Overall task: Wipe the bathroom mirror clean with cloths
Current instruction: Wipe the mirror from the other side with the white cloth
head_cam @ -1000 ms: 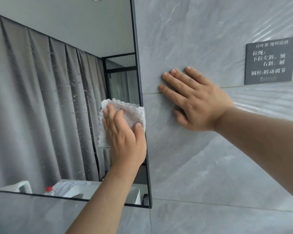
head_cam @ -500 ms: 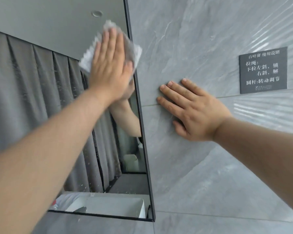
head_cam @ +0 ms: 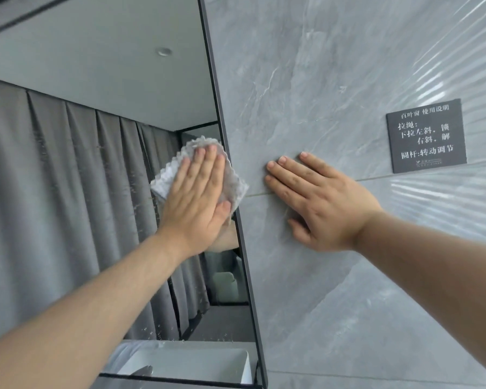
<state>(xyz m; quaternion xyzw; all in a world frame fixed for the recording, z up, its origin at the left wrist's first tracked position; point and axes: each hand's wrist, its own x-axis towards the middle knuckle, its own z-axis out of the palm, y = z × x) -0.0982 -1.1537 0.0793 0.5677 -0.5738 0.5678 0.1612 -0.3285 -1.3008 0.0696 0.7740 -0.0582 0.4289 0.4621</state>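
Grey marbled tile (head_cam: 334, 80) covers the wall to the right of the working hand, and the mirror (head_cam: 96, 80) runs off to its left, its dark frame passing just beside the fingertips. The left hand (head_cam: 197, 200) lies flat, fingers straight and close together, pressing a pale cloth (head_cam: 236, 186) against the glass at the mirror's right edge. One corner of the cloth laps over the frame. The right hand (head_cam: 320, 203) braces on the tile just beside it, fingers slightly spread, holding nothing. A small dark sign (head_cam: 427, 136) hangs further right. Wiping looks well under way along this edge. Whitish specks (head_cam: 136, 203) dot the glass left of the cloth and below it, so the next pass probably needs firm pressure carried down and leftward over them.
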